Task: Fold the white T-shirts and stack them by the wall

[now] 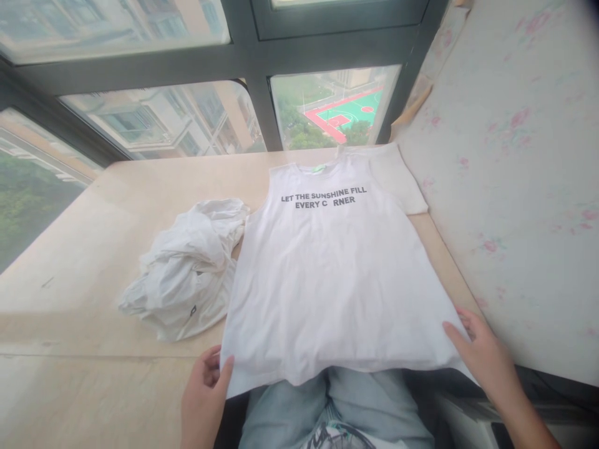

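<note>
A white sleeveless shirt lies spread out, front side up, with dark lettering across its chest and the neck pointing towards the window. Its lower hem hangs over the near edge, above the person's legs. My left hand is closed on the left side near the bottom corner, thumb on top and fingers curled at the edge. On the opposite side, my right hand pinches the edge near the hem, its fingertips partly hidden by the cloth. Another white garment lies flat, partly covered by the shirt's upper right.
A crumpled white garment heap sits left of the shirt on the pale wooden surface. Dark window frames border the far side. A flower-patterned wall stands close along the right.
</note>
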Tool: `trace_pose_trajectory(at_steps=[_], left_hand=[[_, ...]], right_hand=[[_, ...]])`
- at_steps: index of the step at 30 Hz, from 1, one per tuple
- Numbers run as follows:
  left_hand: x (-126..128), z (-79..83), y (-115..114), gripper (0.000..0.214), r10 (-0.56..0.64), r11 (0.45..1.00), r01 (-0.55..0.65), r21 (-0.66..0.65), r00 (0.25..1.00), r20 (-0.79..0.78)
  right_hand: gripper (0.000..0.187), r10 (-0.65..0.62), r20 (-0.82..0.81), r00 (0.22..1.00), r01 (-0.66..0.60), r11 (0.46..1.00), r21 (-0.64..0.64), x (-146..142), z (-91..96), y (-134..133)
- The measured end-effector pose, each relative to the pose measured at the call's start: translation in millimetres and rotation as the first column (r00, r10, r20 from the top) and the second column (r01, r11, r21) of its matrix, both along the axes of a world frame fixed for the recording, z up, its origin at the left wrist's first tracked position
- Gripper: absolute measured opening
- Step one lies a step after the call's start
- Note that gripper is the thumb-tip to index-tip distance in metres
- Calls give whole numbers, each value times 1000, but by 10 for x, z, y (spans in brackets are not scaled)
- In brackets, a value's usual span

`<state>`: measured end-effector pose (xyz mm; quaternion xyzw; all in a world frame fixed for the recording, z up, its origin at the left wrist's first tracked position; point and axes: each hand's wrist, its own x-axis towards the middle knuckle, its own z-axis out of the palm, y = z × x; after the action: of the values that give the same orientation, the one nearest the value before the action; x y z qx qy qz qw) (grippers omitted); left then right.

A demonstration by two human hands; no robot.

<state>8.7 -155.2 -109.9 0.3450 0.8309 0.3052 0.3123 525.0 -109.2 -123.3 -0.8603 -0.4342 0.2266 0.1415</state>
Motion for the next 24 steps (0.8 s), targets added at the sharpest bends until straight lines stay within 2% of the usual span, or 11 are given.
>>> trace_pose_trajectory(at_steps=[3,8,14,17,20,24], left_hand=[[-46,26,21,61,9,998,3,-64,980,198],[-60,66,-25,52,-71,986,96,-133,981,183],[9,231,-113,56,90,986,-26,-163,913,397],[-39,301,-109,59,67,983,1,-182,928,366],[-88,305,-96,59,45,981,18,-192,947,318],[-86,294,-93,60,-15,975,62,-211,976,219]], right_hand=[[69,1,22,1000,0,999,-46,54,-12,-122],[67,20,61,998,-13,993,-115,115,-33,-266],[63,55,95,994,-39,986,-160,192,0,-327],[60,39,84,996,-26,988,-152,238,61,-318],[61,22,73,997,-12,990,-138,262,97,-307],[59,75,78,994,-63,987,-151,261,98,-307]])
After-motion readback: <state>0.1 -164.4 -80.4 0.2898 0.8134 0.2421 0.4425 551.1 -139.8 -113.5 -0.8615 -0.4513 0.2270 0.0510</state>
